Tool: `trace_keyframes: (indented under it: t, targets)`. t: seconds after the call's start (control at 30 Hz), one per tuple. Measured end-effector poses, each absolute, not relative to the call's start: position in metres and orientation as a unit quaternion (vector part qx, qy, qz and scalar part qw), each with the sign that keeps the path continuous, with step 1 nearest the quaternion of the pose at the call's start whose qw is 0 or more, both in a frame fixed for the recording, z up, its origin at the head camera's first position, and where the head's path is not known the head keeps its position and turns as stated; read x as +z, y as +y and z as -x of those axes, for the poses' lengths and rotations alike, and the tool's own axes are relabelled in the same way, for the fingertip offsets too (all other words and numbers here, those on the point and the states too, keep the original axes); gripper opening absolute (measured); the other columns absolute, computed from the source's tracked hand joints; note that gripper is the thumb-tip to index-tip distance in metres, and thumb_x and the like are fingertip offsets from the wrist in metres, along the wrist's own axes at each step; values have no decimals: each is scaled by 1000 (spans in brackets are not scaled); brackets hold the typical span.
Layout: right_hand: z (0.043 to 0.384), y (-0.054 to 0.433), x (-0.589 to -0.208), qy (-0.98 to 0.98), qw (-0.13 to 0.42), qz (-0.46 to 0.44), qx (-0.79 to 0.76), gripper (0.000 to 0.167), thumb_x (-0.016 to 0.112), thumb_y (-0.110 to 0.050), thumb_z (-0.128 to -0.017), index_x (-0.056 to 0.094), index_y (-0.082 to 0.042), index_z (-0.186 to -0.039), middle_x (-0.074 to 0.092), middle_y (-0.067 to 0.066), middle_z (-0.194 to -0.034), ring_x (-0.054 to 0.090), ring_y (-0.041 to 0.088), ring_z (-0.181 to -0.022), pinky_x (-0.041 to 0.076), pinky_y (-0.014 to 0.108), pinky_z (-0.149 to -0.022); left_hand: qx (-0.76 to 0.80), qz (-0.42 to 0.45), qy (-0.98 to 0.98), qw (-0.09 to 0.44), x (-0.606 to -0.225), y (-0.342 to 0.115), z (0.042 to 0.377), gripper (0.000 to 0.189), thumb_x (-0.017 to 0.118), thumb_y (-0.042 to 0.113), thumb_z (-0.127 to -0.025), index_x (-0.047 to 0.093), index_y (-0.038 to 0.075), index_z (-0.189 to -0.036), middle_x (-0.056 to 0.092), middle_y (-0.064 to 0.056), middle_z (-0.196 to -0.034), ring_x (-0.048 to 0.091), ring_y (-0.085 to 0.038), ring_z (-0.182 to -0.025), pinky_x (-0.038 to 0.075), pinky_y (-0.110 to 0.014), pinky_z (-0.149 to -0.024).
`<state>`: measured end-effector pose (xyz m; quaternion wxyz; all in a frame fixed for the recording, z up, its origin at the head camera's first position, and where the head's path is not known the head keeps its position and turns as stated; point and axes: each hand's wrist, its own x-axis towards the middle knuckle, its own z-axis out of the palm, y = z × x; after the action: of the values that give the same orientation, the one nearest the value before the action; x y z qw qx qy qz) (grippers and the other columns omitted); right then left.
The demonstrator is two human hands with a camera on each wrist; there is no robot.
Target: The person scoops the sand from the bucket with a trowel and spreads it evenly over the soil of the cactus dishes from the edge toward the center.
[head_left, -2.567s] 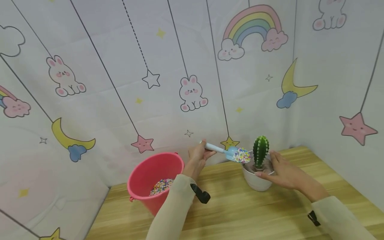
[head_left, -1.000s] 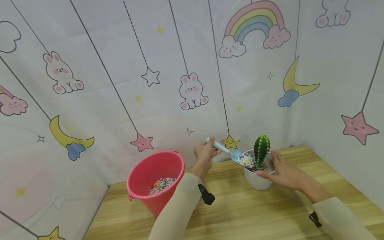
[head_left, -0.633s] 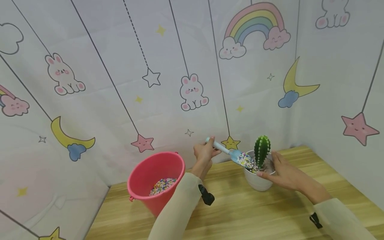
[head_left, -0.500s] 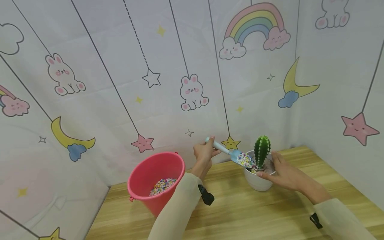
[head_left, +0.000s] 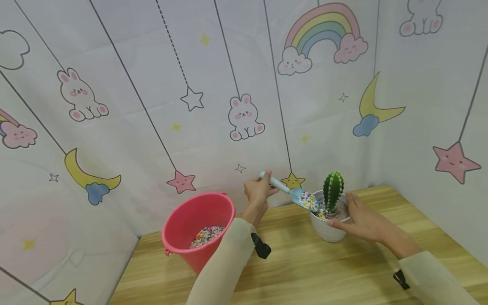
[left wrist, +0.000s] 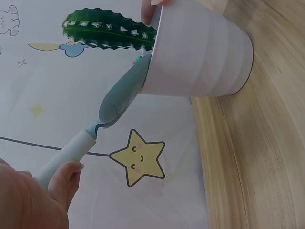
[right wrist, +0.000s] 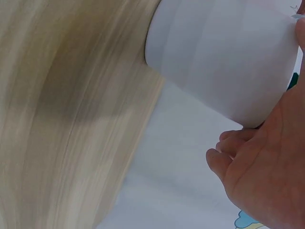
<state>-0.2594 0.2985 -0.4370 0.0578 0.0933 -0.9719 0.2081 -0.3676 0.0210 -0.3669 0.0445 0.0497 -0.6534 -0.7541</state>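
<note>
My left hand (head_left: 257,194) grips the handle of a light blue toy trowel (head_left: 280,184). Its blade slants down to the left rim of a white flowerpot (head_left: 328,232), carrying a heap of small multicoloured beads (head_left: 308,200). A few beads lie on the greyish-brown fill beside the upright green cactus (head_left: 333,190). My right hand (head_left: 364,219) holds the pot by its rim from the right, thumb at the near edge and fingers on the far side. In the left wrist view the blade's underside (left wrist: 125,90) meets the pot rim; the beads are mostly hidden there.
To the left stands a pink bucket (head_left: 196,259) with more beads (head_left: 206,236) in its bottom, partly behind my left sleeve (head_left: 225,262). Everything stands on a wood-grain table (head_left: 305,271). A white printed cloth (head_left: 152,140) hangs close behind the table.
The trowel moved right to the pot and tipped, and some beads slid beside the cactus. Over the last half second it shifted slightly back left. My right hand stayed on the pot.
</note>
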Motion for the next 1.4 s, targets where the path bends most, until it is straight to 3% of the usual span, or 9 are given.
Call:
trace_keyframes:
  t: [0.43, 0.7, 1.0, 1.27, 1.4]
  targets:
    - [260, 299, -440, -971, 63, -100, 208, 123, 66, -68, -92, 14, 24, -155, 18, 48, -161, 29, 65, -147, 40, 73, -117, -754, -52, -652, 63, -363, 20, 366, 39, 74, 26, -100, 70, -8, -119, 75, -23, -104, 81, -27, -76, 69, -32, -70]
    - [259, 297, -442, -973, 66, -94, 198, 123, 65, -69, -92, 16, 25, -154, 19, 49, -160, 34, 66, -144, 45, 73, -113, -751, -49, -655, 69, -359, 18, 364, 37, 75, 24, -99, 71, -9, -115, 75, -22, -101, 82, -30, -80, 69, -30, -69]
    - [258, 291, -443, -977, 81, -78, 183, 126, 64, -72, -92, 15, 26, -153, 20, 49, -160, 36, 66, -143, 48, 73, -109, -740, -30, -667, 78, -355, 17, 364, 34, 76, 27, -99, 75, -5, -113, 76, -16, -97, 79, -19, -72, 69, -30, -69]
    - [258, 285, -444, -978, 103, -58, 172, 127, 63, -75, -91, 17, 28, -151, 26, 49, -156, 48, 66, -133, 58, 71, -93, -736, -20, -671, 83, -351, 21, 361, 32, 77, 26, -98, 76, -2, -112, 76, -15, -96, 79, -19, -73, 69, -37, -76]
    - [258, 282, -443, -977, 110, -56, 173, 127, 64, -75, -91, 18, 28, -151, 28, 50, -155, 50, 66, -131, 59, 70, -91, -734, -27, -674, 81, -352, 24, 359, 33, 76, 28, -98, 75, -2, -112, 77, -16, -96, 80, -19, -72, 69, -35, -74]
